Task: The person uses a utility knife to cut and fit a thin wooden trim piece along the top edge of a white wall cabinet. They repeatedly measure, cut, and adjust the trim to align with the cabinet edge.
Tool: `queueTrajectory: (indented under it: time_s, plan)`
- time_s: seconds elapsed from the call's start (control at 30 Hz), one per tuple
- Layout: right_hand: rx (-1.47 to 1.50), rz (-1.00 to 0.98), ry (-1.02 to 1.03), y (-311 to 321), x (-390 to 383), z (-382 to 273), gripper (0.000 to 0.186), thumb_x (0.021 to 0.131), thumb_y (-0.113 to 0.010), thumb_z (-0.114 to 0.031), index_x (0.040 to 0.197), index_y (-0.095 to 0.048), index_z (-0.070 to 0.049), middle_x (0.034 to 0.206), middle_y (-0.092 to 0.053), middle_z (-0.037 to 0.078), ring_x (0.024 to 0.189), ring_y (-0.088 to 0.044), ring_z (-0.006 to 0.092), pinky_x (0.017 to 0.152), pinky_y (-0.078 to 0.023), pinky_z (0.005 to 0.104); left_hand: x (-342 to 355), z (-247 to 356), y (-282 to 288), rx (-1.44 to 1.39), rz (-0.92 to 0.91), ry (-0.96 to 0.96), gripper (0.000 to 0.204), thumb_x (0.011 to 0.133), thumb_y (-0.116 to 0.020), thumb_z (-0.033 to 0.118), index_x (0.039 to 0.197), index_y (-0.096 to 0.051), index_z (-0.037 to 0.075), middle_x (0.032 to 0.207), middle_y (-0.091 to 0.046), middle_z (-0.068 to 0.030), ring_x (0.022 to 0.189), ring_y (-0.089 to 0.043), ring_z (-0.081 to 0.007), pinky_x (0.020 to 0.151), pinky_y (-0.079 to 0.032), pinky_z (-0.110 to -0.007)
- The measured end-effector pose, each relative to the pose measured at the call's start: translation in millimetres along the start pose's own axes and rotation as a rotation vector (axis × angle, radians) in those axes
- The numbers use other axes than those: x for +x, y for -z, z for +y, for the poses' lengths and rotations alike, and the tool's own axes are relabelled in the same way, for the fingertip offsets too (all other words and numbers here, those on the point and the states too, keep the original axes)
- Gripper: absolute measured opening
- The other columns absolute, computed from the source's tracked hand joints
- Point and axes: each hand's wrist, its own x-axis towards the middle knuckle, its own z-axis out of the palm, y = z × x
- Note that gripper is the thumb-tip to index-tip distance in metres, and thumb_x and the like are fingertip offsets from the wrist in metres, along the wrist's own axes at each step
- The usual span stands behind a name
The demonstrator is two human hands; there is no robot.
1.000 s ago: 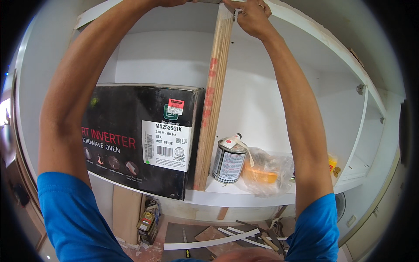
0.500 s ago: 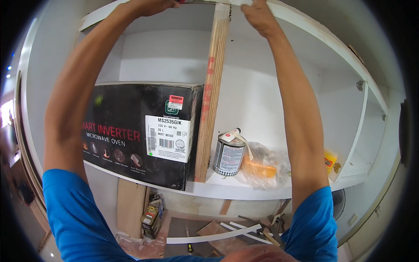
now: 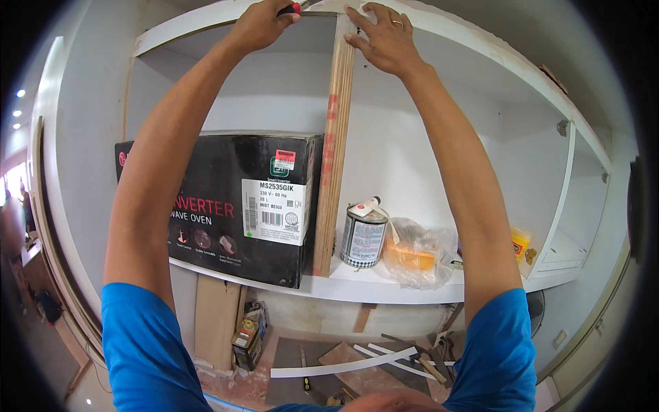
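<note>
From the head camera, a white cabinet (image 3: 439, 158) fills the view, its smooth painted walls and shelf (image 3: 384, 288) open at the front. On the shelf, at the left, sits a big black cardboard box (image 3: 226, 206) with white and red labels, its contents hidden. Right of it stands a round metal tin (image 3: 364, 239) with a paper label and something pale resting on its lid. Beside the tin lies a crumpled clear plastic bag (image 3: 419, 248) with something orange inside, and farther right a small yellow bottle (image 3: 520, 242) stands near the cabinet's side wall.

Between the box and the tin a plywood panel (image 3: 335, 158) stands on edge, its raw layered edge facing the camera, with red marks on it. Its long axis runs upright, from the shelf to the cabinet's top, leaning slightly.

The left hand (image 3: 264, 24) is closed around a tool with a red and black handle (image 3: 294, 8), just left of the panel's top; the tool's tip is out of sight. The right hand (image 3: 384, 38), a ring on one finger, lies flat with spread fingers against the panel's upper end, pressing rather than gripping.

Below the shelf, white strips (image 3: 343, 367) and wood scraps litter the floor.
</note>
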Motion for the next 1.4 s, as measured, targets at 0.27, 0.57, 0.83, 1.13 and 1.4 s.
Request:
queueTrajectory:
  time_s: [0.27, 0.57, 0.83, 1.13, 1.4]
  plan:
    - [0.038, -0.029, -0.051, -2.0, 2.3, -2.5, 0.054, 0.092, -0.065, -0.043, 0.141, -0.060, -0.019, 0.145, -0.048, 0.021, 0.140, -0.041, 0.0400, 0.115, -0.023, 0.0682, 0.5, -5.4, -15.8, -0.128, -0.040, -0.013, 0.026, 0.096, -0.067, 0.018, 0.113, -0.071, -0.001, 0.113, -0.073, -0.0221, 0.110, -0.068, -0.0384, 0.094, -0.051, -0.046]
    - [0.057, -0.099, -0.069, 2.0, 0.9, -0.9, 0.059, 0.091, -0.065, -0.041, 0.146, -0.057, -0.019, 0.156, -0.038, 0.022, 0.147, -0.032, 0.0427, 0.118, -0.015, 0.0702, 7.1, 2.1, -18.6, -0.070, 0.014, 0.026, 0.027, 0.097, -0.066, 0.019, 0.113, -0.071, -0.003, 0.113, -0.072, -0.0250, 0.110, -0.068, -0.0412, 0.095, -0.051, -0.048]
    - [0.044, -0.094, -0.270, 13.6, 18.5, -51.0, 0.053, 0.093, -0.065, -0.043, 0.133, -0.063, -0.009, 0.146, -0.047, 0.022, 0.141, -0.039, 0.0413, 0.117, -0.019, 0.0693, 8.1, 5.8, -5.3, -0.026, 0.023, 0.096, 0.030, 0.098, -0.064, 0.021, 0.115, -0.071, -0.003, 0.113, -0.072, -0.0257, 0.111, -0.067, -0.0416, 0.097, -0.051, -0.049]
    - [0.052, 0.013, -0.433, -8.5, 51.1, -67.7, 0.037, 0.087, -0.061, -0.013, 0.122, -0.065, -0.004, 0.124, -0.063, 0.021, 0.125, -0.054, 0.0403, 0.111, -0.031, 0.0616, -2.4, 1.2, 15.3, -0.050, 0.109, 0.180, 0.034, 0.094, -0.067, 0.024, 0.115, -0.071, -0.003, 0.111, -0.072, -0.0259, 0.108, -0.068, -0.0402, 0.095, -0.052, -0.048]
    - [0.339, 0.025, 0.148, 1.2, -14.2, -68.8, 0.018, 0.094, -0.066, -0.027, 0.103, -0.070, -0.012, 0.101, -0.071, 0.003, 0.103, -0.065, 0.0273, 0.099, -0.038, 0.0484, -5.9, -9.9, 33.8, -0.024, -0.049, -0.005, 0.028, 0.095, -0.068, 0.020, 0.115, -0.072, 0.000, 0.113, -0.072, -0.0206, 0.107, -0.068, -0.0366, 0.096, -0.051, -0.044]
